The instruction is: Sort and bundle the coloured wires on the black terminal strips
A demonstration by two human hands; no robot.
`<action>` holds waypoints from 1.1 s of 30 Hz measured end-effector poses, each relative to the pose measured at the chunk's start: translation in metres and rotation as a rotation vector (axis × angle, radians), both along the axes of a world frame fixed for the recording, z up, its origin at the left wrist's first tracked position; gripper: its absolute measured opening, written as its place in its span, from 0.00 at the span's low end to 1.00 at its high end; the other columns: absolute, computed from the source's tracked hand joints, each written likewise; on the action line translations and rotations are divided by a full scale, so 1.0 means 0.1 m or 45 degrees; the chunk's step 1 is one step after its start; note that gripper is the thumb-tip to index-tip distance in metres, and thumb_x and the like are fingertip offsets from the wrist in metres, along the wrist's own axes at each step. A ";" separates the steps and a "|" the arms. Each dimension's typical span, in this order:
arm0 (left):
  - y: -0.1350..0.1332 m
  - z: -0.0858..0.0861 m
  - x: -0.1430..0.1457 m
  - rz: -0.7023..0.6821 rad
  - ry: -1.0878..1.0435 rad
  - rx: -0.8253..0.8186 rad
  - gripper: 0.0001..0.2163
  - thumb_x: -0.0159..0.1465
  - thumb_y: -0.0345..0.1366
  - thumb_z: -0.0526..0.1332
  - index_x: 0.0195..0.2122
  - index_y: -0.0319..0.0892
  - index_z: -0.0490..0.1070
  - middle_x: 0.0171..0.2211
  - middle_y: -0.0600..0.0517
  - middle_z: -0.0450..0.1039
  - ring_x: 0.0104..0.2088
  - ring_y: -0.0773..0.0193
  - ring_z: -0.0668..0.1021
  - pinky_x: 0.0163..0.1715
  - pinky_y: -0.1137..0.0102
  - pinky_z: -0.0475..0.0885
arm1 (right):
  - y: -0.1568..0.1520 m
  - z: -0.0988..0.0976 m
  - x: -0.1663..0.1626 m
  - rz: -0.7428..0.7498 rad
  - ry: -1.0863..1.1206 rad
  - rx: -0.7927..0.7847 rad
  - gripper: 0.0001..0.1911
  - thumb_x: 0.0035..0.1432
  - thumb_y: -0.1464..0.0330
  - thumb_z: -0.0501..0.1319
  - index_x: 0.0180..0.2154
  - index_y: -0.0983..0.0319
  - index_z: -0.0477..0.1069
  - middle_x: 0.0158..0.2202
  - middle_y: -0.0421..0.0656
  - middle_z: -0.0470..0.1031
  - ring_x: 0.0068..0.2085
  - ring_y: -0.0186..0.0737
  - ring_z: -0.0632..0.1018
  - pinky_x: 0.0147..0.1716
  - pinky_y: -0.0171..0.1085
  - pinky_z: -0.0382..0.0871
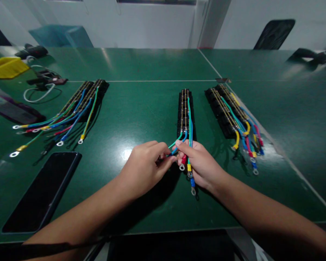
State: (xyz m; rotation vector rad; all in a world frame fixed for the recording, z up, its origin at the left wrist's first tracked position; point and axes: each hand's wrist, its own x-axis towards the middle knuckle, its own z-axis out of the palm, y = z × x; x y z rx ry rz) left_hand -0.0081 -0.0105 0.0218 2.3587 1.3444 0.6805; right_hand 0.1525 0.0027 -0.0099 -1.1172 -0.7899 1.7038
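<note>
A black terminal strip [181,105] with brass bars lies in front of me, its green and blue wires running toward my hands. My left hand [146,163] pinches the ends of a green wire [176,142] and a blue wire [181,140] at the strip's near end. Close beside it, my right hand [202,161] is closed round the wire bundle, thumb on top. Below its fingers hang ring terminals with a red sleeve [184,159], a yellow sleeve [189,167] and a blue sleeve [192,182]. The pinched wire tips are hidden by my left fingers.
More wired strips lie at the left [83,98] and right [224,108]. A phone [43,192] lies at the near left. Behind it are a clear plastic bag [13,105], a white cable [39,100] and a yellow bin [8,67]. The green table [141,108] ends near my forearms.
</note>
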 end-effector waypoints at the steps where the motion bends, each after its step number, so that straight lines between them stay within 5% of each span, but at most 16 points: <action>1: 0.00 -0.01 -0.01 -0.010 0.006 0.014 0.10 0.63 0.41 0.60 0.30 0.40 0.72 0.25 0.52 0.69 0.25 0.68 0.68 0.26 0.74 0.57 | 0.00 0.00 0.00 -0.002 -0.006 0.006 0.13 0.54 0.63 0.64 0.27 0.63 0.65 0.16 0.34 0.65 0.17 0.27 0.66 0.19 0.30 0.57; 19: 0.02 -0.05 -0.03 -0.121 0.351 0.146 0.13 0.67 0.36 0.51 0.28 0.39 0.69 0.23 0.52 0.66 0.23 0.68 0.67 0.25 0.72 0.57 | -0.01 0.00 0.00 0.044 -0.023 -0.005 0.13 0.57 0.62 0.62 0.26 0.62 0.64 0.16 0.35 0.64 0.18 0.28 0.64 0.19 0.31 0.56; 33: -0.01 -0.02 -0.08 -0.257 0.615 0.508 0.11 0.66 0.31 0.51 0.27 0.41 0.69 0.22 0.52 0.62 0.22 0.67 0.62 0.23 0.69 0.52 | 0.00 0.00 0.00 0.047 0.001 -0.014 0.14 0.56 0.63 0.63 0.25 0.62 0.63 0.16 0.35 0.63 0.17 0.27 0.64 0.18 0.29 0.57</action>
